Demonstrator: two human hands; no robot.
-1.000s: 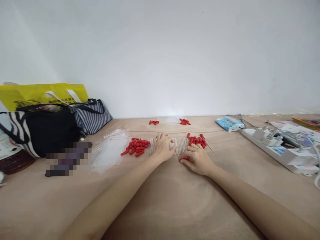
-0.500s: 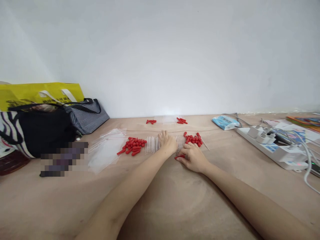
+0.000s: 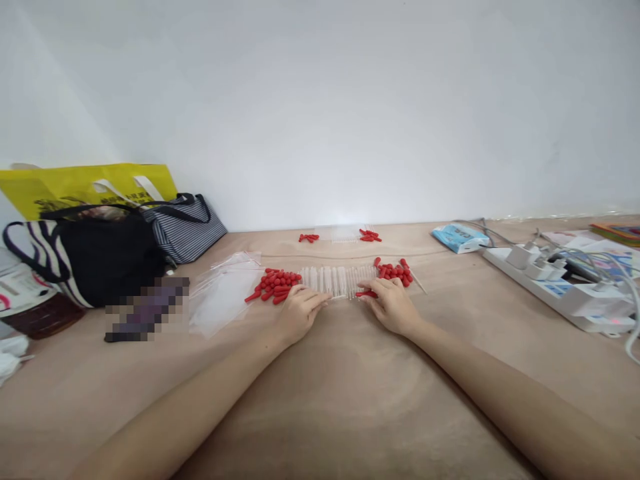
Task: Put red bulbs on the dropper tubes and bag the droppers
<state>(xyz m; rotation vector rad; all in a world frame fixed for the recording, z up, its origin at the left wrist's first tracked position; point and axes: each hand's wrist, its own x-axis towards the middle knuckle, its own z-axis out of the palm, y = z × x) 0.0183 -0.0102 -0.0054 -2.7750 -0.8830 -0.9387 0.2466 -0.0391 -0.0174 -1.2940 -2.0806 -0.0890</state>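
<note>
On the table (image 3: 320, 400), tubes (image 3: 325, 281) are flanked by a left heap (image 3: 275, 283) and a right heap of bulbs (image 3: 395, 272), with zip bags (image 3: 223, 297) placed farther left, a power strip (image 3: 530, 288) set far right, and smaller piles (image 3: 370, 235) laid behind, before the wall (image 3: 320, 120).

Four groups of red bulbs (image 3: 275, 283), one row of clear tubes (image 3: 330, 277), three carry bags
Two groups, both small, lie at the bench's (image 3: 350, 400) far edge; two larger piles sit nearer the front, each well over ten but too overlapped for an exact count. The row between them exceeds a dozen, too fine to number. One pale tube (image 3: 339, 297) is in the left hand (image 3: 299, 312), one single red bulb (image 3: 366, 294) in the right hand (image 3: 393, 307). Toward the far edge's left end: one yellow bag (image 3: 65, 180), one black bag (image 3: 115, 260), one striped bag (image 3: 193, 233). Toward its right end: one blue packet (image 3: 459, 237), one power strip (image 3: 520, 279), at least three white plugs (image 3: 521, 256).
</note>
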